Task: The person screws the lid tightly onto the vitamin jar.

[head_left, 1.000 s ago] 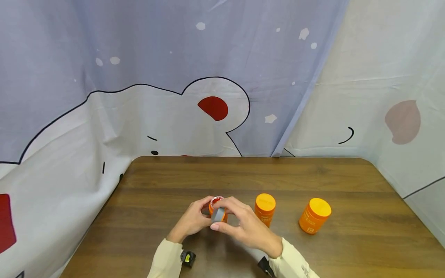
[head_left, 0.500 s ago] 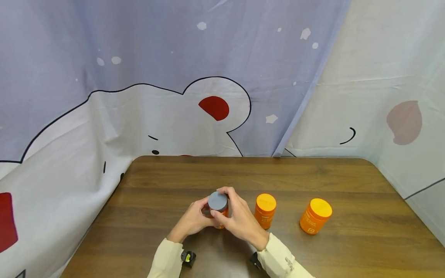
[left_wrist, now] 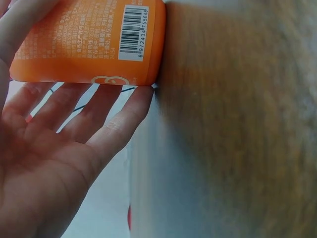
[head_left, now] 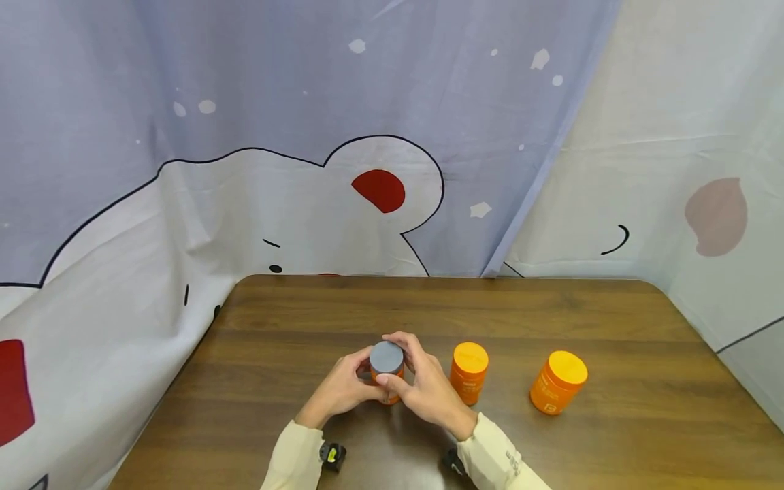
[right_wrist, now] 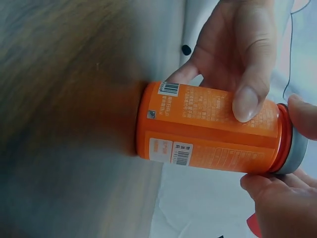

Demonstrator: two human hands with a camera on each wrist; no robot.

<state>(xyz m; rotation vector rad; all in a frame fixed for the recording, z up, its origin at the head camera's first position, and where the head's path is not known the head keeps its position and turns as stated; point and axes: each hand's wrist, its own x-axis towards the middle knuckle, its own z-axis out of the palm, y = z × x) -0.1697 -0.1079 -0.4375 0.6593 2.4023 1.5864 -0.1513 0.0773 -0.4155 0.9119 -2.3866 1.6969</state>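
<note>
An orange jar (right_wrist: 208, 129) with printed labels and barcodes stands upright on the table. Its grey lid (head_left: 386, 358) sits on the mouth. My left hand (head_left: 339, 389) grips the jar's body from the left, thumb on the near side and fingers behind, as the left wrist view shows. From the right, my right hand (head_left: 431, 391) holds the lid by its edge between thumb and fingers. In the right wrist view the lid (right_wrist: 294, 151) lies against the jar's rim, with a thin orange band showing below it.
Right of my hands stands an orange jar with a yellow-orange lid (head_left: 470, 373). A second such jar (head_left: 558, 382) stands farther right. The wooden table (head_left: 294, 320) ends at a printed curtain (head_left: 294, 204) behind and at the sides.
My right hand has brought the grey lid from a tilted hold beside the open mouth to flat on top of the jar. My left hand keeps its grip on the body.
</note>
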